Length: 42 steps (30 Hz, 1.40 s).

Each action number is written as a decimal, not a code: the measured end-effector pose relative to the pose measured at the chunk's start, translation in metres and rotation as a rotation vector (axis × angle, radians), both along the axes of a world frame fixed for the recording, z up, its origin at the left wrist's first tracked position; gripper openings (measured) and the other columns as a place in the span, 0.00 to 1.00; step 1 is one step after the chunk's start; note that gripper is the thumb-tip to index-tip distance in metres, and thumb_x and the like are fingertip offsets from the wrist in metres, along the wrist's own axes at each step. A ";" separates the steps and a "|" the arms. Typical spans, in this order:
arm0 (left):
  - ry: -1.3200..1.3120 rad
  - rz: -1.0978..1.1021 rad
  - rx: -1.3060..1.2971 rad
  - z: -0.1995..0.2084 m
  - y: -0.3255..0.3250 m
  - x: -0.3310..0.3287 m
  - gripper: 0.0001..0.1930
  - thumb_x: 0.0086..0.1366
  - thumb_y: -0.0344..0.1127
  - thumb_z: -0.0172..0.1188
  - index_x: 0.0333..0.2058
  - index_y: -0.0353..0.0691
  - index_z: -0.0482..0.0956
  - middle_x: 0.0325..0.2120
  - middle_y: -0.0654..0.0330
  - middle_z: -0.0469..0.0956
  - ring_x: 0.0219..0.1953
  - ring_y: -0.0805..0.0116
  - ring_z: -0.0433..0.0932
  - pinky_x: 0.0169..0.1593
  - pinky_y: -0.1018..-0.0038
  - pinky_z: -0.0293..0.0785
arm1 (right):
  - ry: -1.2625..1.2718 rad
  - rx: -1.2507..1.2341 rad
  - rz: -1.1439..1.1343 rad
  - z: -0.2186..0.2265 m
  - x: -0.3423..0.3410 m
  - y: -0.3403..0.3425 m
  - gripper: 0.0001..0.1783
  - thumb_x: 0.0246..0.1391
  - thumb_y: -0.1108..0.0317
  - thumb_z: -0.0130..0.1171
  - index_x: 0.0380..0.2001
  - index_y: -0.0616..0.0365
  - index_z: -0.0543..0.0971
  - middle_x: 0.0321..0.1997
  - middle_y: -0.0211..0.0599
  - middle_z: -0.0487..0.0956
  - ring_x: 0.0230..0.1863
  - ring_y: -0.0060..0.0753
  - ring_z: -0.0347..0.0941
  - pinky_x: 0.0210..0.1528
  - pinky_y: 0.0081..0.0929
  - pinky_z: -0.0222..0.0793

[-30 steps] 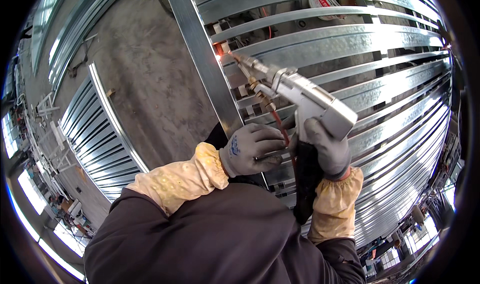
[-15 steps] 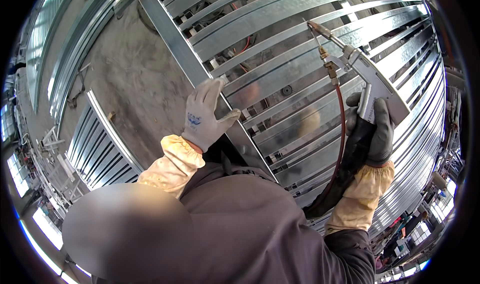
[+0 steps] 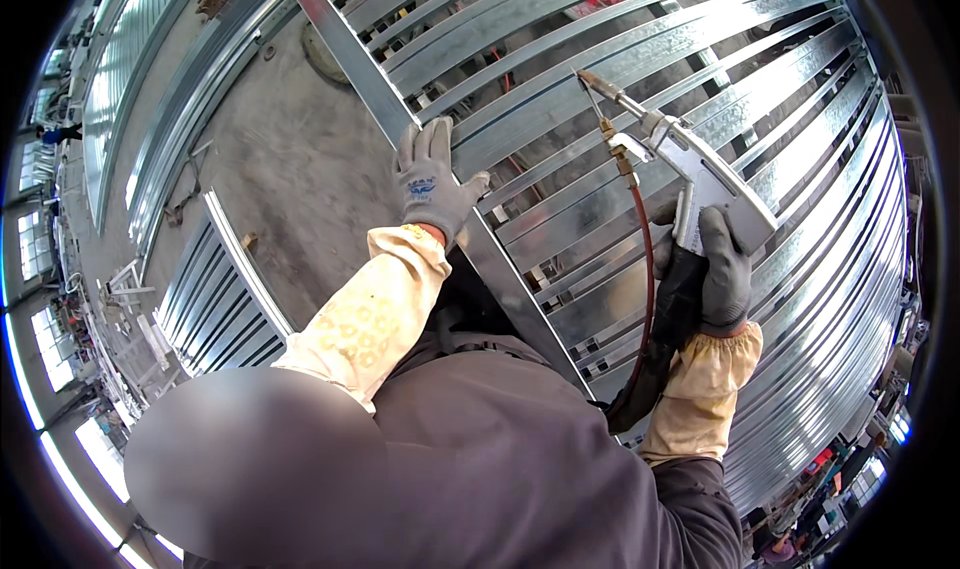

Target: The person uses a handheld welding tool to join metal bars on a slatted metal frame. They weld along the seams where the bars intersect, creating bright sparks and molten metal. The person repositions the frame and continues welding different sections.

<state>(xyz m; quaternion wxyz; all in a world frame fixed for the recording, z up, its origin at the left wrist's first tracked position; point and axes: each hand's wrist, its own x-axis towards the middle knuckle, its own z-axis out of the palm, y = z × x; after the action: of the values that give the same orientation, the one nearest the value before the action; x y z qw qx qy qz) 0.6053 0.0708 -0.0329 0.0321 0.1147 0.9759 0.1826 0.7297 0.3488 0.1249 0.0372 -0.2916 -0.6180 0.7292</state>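
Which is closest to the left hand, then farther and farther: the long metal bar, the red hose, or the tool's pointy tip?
From the left hand:
1. Long metal bar, right under the palm.
2. Red hose, off to the right.
3. Tool's pointy tip, up and right; nearly a tie with the hose.

My feed is bright and even, daylight entering from windows (image 3: 40, 249) along the left rim; the galvanised steel rails (image 3: 620, 79) throw pale glare; fisheye bending curves every edge; black vignette rings the frame; a blurred patch sits lower left.

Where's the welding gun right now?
Head view, right side: the right hand holds the gun above the steel channels, nozzle up-left, apart from the left hand.
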 end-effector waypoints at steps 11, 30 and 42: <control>0.063 -0.035 0.071 -0.001 -0.003 0.000 0.41 0.48 0.49 0.72 0.61 0.44 0.70 0.58 0.54 0.71 0.68 0.47 0.56 0.72 0.56 0.48 | 0.120 0.213 -0.405 0.055 0.106 0.031 0.25 0.69 0.53 0.48 0.45 0.71 0.74 0.34 0.46 0.80 0.23 0.26 0.74 0.20 0.20 0.67; 0.067 0.020 0.052 -0.003 0.001 0.005 0.45 0.45 0.51 0.74 0.62 0.44 0.70 0.60 0.54 0.71 0.69 0.50 0.56 0.73 0.58 0.49 | 0.134 0.793 -0.916 0.270 0.384 0.012 0.30 0.69 0.51 0.48 0.59 0.69 0.66 0.38 0.42 0.80 0.25 0.23 0.76 0.24 0.15 0.73; 0.102 0.058 0.033 -0.004 0.005 0.005 0.45 0.42 0.47 0.75 0.61 0.44 0.70 0.60 0.51 0.69 0.69 0.51 0.55 0.72 0.59 0.51 | 0.330 0.585 -0.610 0.209 0.326 0.108 0.31 0.69 0.50 0.47 0.57 0.70 0.66 0.37 0.47 0.80 0.20 0.25 0.74 0.19 0.17 0.72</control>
<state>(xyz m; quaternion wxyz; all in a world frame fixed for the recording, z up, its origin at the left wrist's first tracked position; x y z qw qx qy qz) 0.6103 0.0755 -0.0370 -0.0251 0.0959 0.9761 0.1934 1.0561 0.4573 0.3340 0.4294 -0.3174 -0.6694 0.5165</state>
